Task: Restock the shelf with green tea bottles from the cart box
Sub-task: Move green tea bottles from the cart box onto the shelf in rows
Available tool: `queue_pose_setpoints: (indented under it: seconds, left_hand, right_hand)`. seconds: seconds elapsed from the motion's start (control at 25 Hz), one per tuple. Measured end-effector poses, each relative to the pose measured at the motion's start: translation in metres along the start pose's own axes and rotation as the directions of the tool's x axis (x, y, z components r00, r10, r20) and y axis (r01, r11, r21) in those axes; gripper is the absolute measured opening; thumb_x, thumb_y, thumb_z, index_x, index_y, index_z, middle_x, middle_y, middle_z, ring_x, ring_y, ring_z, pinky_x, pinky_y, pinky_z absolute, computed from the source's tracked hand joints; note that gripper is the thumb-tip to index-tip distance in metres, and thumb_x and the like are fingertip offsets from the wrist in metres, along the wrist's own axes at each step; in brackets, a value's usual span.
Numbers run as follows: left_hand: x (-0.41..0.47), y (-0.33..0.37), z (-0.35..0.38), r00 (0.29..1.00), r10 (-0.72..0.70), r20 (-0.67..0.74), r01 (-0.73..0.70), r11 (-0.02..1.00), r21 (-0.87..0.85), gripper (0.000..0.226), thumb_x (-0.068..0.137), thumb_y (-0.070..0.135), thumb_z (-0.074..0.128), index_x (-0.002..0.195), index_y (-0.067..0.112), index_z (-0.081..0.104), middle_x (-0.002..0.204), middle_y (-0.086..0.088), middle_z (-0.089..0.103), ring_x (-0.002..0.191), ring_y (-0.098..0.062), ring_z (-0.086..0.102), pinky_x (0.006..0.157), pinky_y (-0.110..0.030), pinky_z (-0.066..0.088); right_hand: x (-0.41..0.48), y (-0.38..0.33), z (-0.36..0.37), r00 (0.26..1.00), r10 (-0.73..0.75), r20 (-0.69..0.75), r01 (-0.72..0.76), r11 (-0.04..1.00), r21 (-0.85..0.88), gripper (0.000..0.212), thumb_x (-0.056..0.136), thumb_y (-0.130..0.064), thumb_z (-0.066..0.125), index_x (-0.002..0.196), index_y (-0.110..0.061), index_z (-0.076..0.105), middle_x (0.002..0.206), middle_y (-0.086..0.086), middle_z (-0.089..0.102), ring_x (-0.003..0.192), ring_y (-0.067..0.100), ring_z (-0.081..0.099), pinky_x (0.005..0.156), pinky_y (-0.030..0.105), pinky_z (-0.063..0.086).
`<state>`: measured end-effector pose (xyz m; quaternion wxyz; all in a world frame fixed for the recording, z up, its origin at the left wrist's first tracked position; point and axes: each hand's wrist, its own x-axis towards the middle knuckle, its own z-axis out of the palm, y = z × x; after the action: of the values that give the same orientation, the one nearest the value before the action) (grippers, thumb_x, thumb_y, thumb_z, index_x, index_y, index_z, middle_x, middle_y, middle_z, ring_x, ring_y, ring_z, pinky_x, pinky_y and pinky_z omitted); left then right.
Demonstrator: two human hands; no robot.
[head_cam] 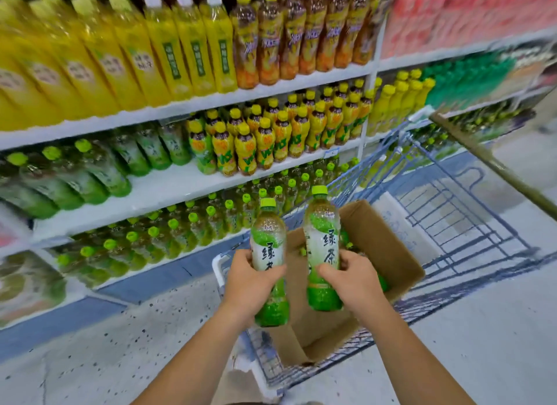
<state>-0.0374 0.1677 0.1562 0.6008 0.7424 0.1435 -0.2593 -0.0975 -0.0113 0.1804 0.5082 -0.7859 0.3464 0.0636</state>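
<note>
The white shelf (pixel 168 186) on the left holds rows of bottles, yellow ones (pixel 135 58) up high and green tea bottles (pixel 180 232) down low. A blue wire cart (pixel 458 220) stands on the gray floor (pixel 497 344) near it, with a brown box (pixel 388 248) inside.

The inside of the box (pixel 380 239) is mostly hidden, and the red bottles (pixel 470 15) top right are blurred.
</note>
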Motion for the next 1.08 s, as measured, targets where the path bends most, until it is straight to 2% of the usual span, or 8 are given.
queue_pose_setpoints:
  seconds: [0.12,0.24,0.32,0.48,0.68,0.84,0.96,1.08]
  left_hand:
    - [-0.025,0.012,-0.031,0.992,0.090,-0.084,-0.094,0.995,-0.036,0.040,0.079,0.019,0.084,0.101,0.026,0.050,0.097,0.000,0.068,0.081,-0.013,0.070,0.072,-0.040,0.061]
    - [-0.041,0.017,-0.062,0.974,0.139,-0.179,-0.153,0.986,-0.064,0.040,0.077,0.017,0.085,0.100,0.021,0.053,0.095,-0.002,0.069,0.081,-0.016,0.070,0.071,-0.039,0.059]
    - [-0.050,0.015,-0.091,0.954,0.160,-0.253,-0.184,0.980,-0.073,0.040,0.075,0.017,0.086,0.100,0.020,0.054,0.094,-0.001,0.070,0.080,-0.016,0.071,0.068,-0.035,0.059]
    - [-0.054,0.014,-0.149,0.923,0.188,-0.335,-0.232,0.968,-0.095,0.038,0.074,0.018,0.086,0.099,0.021,0.058,0.094,0.000,0.072,0.082,-0.014,0.071,0.075,-0.039,0.062]
    - [-0.010,0.015,-0.231,0.895,0.244,-0.372,-0.287,0.956,-0.062,0.037,0.075,0.017,0.084,0.099,0.025,0.058,0.094,0.005,0.071,0.082,-0.008,0.070,0.073,-0.031,0.059]
    - [0.045,0.015,-0.294,0.892,0.267,-0.365,-0.299,0.954,-0.032,0.036,0.074,0.019,0.086,0.097,0.028,0.059,0.092,0.009,0.070,0.079,-0.001,0.066,0.068,-0.024,0.054]
    - [0.098,0.011,-0.327,0.887,0.303,-0.348,-0.302,0.952,0.059,0.038,0.071,0.027,0.088,0.096,0.034,0.060,0.096,0.007,0.067,0.088,-0.010,0.066,0.074,-0.033,0.057]
    - [0.151,0.004,-0.334,0.869,0.336,-0.362,-0.313,0.942,0.122,0.042,0.069,0.033,0.087,0.101,0.038,0.061,0.100,0.007,0.065,0.093,-0.011,0.064,0.078,-0.036,0.057]
  right_hand:
    - [-0.013,-0.026,0.011,0.992,-0.125,0.025,0.125,0.992,0.000,0.011,0.078,-0.022,0.074,0.089,-0.027,0.072,0.083,-0.010,0.075,0.079,0.008,0.070,0.069,0.032,0.056]
    - [-0.021,-0.049,0.030,0.973,-0.217,0.079,0.217,0.976,0.017,0.016,0.080,-0.016,0.075,0.081,-0.030,0.067,0.083,-0.012,0.073,0.078,0.004,0.068,0.067,0.030,0.054]
    - [-0.030,-0.064,0.053,0.956,-0.259,0.135,0.261,0.965,0.003,0.020,0.079,-0.014,0.076,0.084,-0.031,0.065,0.086,-0.014,0.072,0.080,0.004,0.068,0.070,0.031,0.054]
    - [-0.048,-0.093,0.106,0.937,-0.293,0.192,0.299,0.954,-0.005,0.026,0.078,-0.016,0.077,0.093,-0.032,0.063,0.094,-0.010,0.073,0.085,0.008,0.069,0.075,0.035,0.057]
    - [-0.043,-0.141,0.192,0.947,-0.273,0.171,0.271,0.962,0.033,0.036,0.077,-0.011,0.076,0.099,-0.030,0.056,0.095,-0.005,0.068,0.084,0.009,0.065,0.060,0.024,0.048]
    - [-0.019,-0.174,0.261,0.972,-0.197,0.129,0.196,0.980,0.021,0.038,0.073,-0.008,0.076,0.099,-0.026,0.056,0.096,0.001,0.069,0.086,0.016,0.066,0.067,0.032,0.051]
    - [0.009,-0.191,0.301,0.984,-0.148,0.102,0.146,0.989,0.027,0.044,0.072,-0.006,0.077,0.105,-0.027,0.055,0.097,0.000,0.069,0.087,0.017,0.067,0.074,0.036,0.054]
    - [0.050,-0.197,0.326,0.986,-0.136,0.092,0.135,0.991,0.014,0.046,0.070,-0.005,0.077,0.103,-0.027,0.054,0.098,0.001,0.067,0.088,0.016,0.065,0.076,0.037,0.053]
